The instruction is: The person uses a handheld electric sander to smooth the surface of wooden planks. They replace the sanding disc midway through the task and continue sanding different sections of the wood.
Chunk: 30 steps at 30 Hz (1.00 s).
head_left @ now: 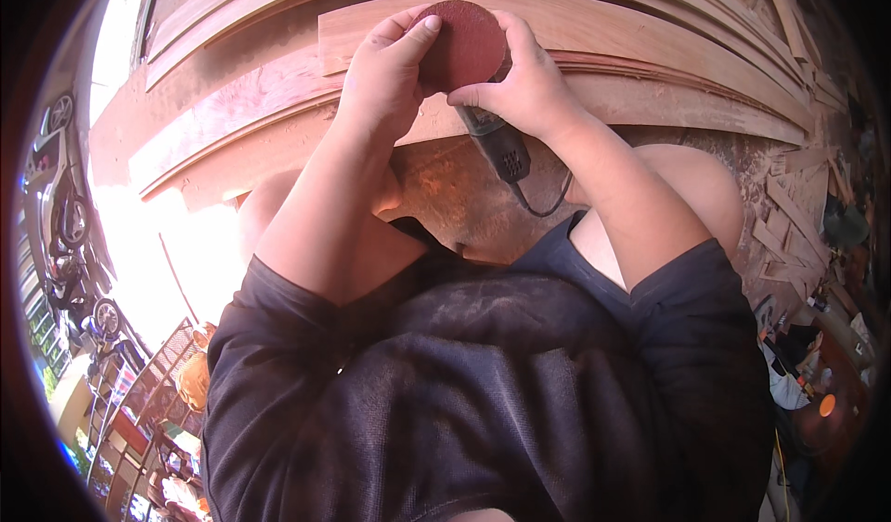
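Note:
A round, dark red sanding disc [464,47] is held up between my hands, with its flat face turned toward me. My left hand [388,75] grips its left edge, the thumb lying on the face. On the other side, my right hand [522,81] has its fingers behind the upper right rim and its thumb across the lower edge. Below that thumb shows the dark body of a corded power tool, which looks like an angle grinder [501,148]. Its head is hidden by my right hand and the disc, so I cannot tell whether the disc is fixed to it.
Long wooden boards [650,39] lie stacked across the far side, beyond my hands. A black cord [548,214] loops from the tool near my right knee. Wood offcuts [789,230] are heaped at the right. Motorbikes [70,197] and a metal rack [139,411] stand at the left.

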### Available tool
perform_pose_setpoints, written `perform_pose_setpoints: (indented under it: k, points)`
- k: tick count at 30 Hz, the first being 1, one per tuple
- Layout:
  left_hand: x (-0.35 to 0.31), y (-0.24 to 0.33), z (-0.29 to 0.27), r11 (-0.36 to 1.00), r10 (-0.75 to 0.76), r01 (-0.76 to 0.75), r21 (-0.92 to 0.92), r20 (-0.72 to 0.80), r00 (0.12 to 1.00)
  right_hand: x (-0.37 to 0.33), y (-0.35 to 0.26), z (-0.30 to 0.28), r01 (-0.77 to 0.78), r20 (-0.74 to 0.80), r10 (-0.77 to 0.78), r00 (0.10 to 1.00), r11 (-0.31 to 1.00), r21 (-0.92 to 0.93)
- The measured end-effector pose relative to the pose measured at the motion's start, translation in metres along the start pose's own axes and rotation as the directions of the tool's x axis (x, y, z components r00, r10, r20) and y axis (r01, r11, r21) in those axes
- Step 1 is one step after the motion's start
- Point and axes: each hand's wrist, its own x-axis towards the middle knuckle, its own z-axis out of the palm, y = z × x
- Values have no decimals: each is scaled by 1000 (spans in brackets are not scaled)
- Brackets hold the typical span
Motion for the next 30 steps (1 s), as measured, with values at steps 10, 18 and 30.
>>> perform_pose_setpoints:
  k: [10, 18, 30]
  points:
    - [1, -5, -4, 999, 10, -11, -38, -14, 1000, 30, -3, -5, -262, 161, 212, 964, 865, 428]
    - [-7, 7, 1, 994, -62, 66, -87, 47, 997, 34, 1, -9, -362, 264, 249, 932, 685, 632]
    - [-1, 6, -3, 993, -105, 93, 73, 183, 978, 35, 1, -6, -338, 237, 245, 940, 764, 550]
